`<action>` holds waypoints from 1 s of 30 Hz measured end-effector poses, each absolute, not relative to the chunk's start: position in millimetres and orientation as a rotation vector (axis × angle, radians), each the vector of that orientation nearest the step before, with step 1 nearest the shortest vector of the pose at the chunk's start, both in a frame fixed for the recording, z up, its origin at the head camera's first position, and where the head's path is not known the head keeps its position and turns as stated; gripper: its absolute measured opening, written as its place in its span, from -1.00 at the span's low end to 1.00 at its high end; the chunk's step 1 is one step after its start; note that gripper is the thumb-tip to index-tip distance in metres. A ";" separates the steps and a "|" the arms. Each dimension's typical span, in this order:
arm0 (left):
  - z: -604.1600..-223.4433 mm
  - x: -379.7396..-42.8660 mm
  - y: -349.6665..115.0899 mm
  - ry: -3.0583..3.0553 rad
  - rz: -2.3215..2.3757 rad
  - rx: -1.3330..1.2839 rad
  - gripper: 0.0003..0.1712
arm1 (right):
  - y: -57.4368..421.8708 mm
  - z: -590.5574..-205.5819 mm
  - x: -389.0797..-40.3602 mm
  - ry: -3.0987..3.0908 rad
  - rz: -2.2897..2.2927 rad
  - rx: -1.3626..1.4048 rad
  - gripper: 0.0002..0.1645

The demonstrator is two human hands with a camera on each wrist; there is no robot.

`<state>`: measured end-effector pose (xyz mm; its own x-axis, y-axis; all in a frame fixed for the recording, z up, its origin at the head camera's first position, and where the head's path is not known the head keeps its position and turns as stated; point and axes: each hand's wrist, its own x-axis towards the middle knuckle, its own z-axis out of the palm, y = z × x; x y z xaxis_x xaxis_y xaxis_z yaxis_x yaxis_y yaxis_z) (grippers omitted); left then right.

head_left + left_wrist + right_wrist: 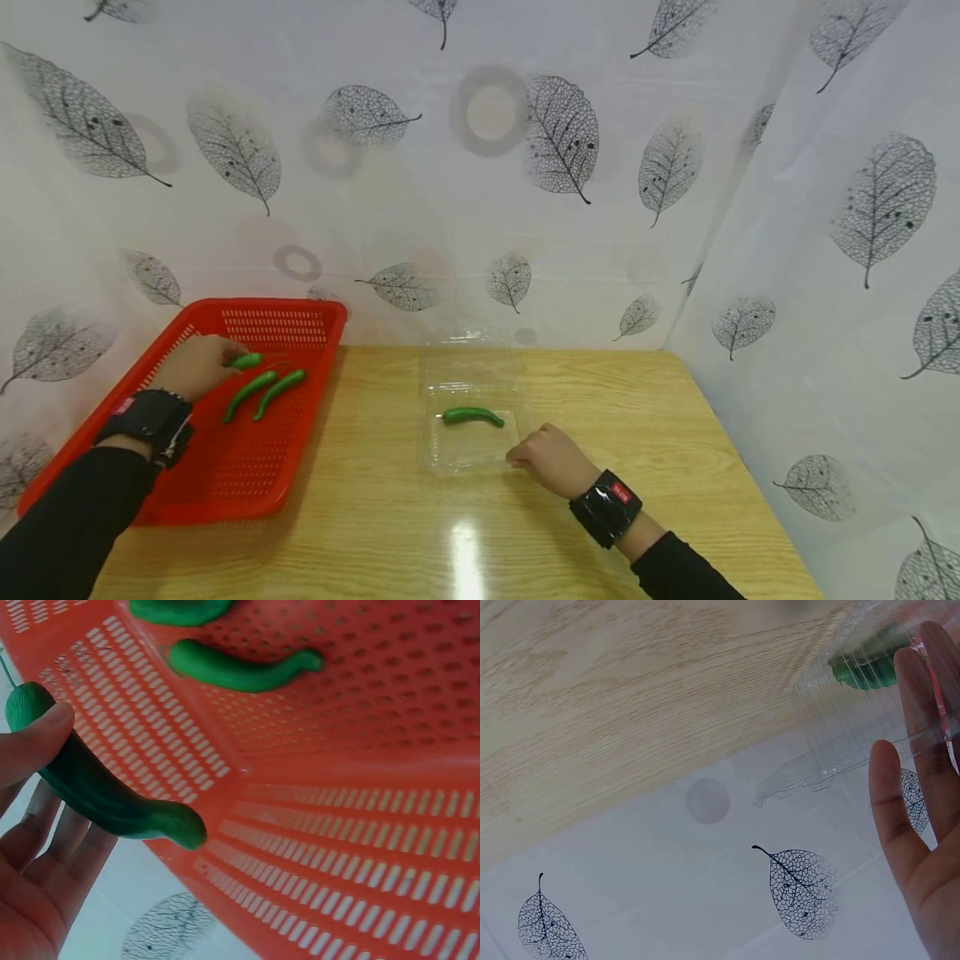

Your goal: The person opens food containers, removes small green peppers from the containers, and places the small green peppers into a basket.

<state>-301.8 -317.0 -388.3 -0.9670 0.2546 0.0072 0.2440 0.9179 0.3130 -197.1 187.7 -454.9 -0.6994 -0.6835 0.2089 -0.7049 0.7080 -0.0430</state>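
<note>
My left hand (193,367) is over the red plastic basket (296,467) and pinches a green chili pepper (94,784) near its stem end, thumb on top and fingers beneath. Below it, two more green peppers (279,392) lie on the basket floor. A clear plastic box (457,458) stands with its lid folded back on the table, with one green pepper (471,415) inside. At the box's front right edge, my right hand (553,460) grips the rim. The right wrist view shows fingers (889,787) overlapping the clear wall; the thumb is hidden there.
The wooden table (375,533) carries the basket on the left and the box in the middle. A white covering with a leaf print (562,133) rises behind the table and along its right side. Black bands (606,508) wrap both wrists.
</note>
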 end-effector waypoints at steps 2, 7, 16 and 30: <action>-391.3 -303.0 -321.5 3.035 0.475 0.395 -0.69 | 187.7 -453.8 -196.5 -2.742 0.181 1.117 -0.93; -397.0 -303.5 -332.5 3.030 0.471 0.367 -0.71 | 187.2 -452.6 -195.8 -2.757 0.189 1.110 -0.94; -409.0 -310.5 -355.6 2.998 0.427 0.186 -0.54 | 187.4 -453.0 -195.9 -2.763 0.195 1.102 -0.93; -414.3 -300.8 -360.6 2.986 0.513 -0.019 -0.58 | 185.1 -449.2 -196.0 -2.784 0.169 1.095 -0.91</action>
